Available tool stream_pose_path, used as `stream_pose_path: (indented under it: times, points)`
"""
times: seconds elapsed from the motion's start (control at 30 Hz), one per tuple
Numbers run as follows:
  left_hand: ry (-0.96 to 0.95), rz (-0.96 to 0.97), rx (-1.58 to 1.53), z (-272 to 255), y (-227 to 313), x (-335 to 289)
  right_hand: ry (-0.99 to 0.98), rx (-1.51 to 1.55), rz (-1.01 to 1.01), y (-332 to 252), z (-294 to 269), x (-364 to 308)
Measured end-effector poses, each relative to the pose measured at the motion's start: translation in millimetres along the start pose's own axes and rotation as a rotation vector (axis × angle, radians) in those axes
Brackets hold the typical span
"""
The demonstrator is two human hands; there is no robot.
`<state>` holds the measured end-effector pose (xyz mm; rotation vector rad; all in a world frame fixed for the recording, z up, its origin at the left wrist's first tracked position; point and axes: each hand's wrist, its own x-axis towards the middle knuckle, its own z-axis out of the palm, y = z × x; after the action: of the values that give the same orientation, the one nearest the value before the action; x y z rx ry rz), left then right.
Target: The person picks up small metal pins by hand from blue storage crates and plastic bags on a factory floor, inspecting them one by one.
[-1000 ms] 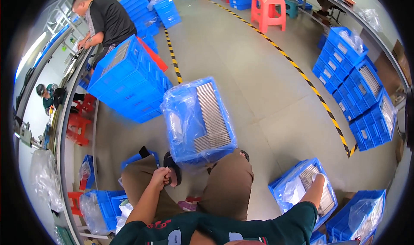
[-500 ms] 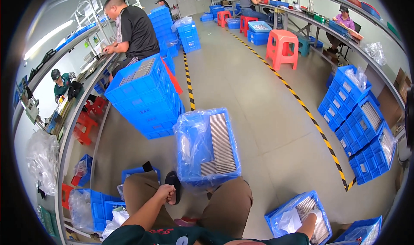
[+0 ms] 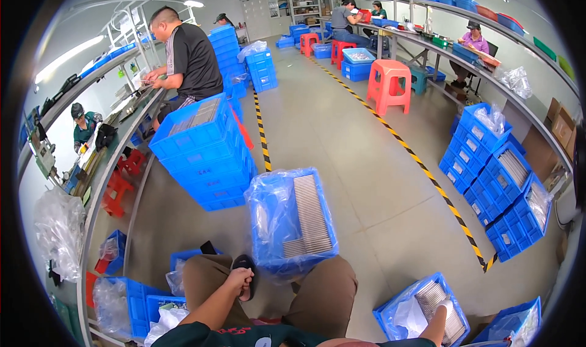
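Note:
My left hand [image 3: 240, 278] is closed in front of my left knee; what its fingers hold, if anything, is hidden. My right arm reaches down to the lower right. There my right hand [image 3: 447, 309], with something white over it like a glove, is at a row of thin metal rods [image 3: 432, 294] in a blue bin [image 3: 384, 316]; its fingers cannot be made out. Before my knees stands another blue bin [image 3: 328, 208], lined with clear plastic film [image 3: 268, 203]. Metal rods [image 3: 312, 213] lie in it side by side, along its right side and at the near end.
Stacked blue crates [image 3: 210, 176] rise at the front left, with more crates [image 3: 497, 176] at the right. A red stool [image 3: 389, 81] stands beyond the striped floor tape [image 3: 421, 164]. A person in black [image 3: 195, 57] works at the left bench; others sit farther back.
The view has tilted up slightly, so the scene sits lower. My left hand stays closed and my right hand stays at the rods. The person in black has raised their hands over the bench.

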<state>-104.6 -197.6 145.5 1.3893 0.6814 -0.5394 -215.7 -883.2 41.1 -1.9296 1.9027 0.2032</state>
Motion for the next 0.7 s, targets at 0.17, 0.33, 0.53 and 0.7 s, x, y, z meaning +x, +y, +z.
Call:
stream_pose_path:
  times: [0.17, 0.33, 0.53, 0.7]
  points:
    - [-0.046, 0.084, -0.011, 10, 17, -7, -0.607, 1.119, 0.264, 9, 64, 13]
    - [-0.119, 0.241, -0.048, 28, 50, -16, -0.819, 1.038, -0.142, -62, 8, -126]
    - [-0.148, 0.442, -0.147, 44, 97, -34, -1.008, 0.682, -0.871, -176, -56, -301]
    - [-0.373, 0.537, -0.442, 58, 137, -38, -1.532, 0.266, -1.077, -227, -43, -450]
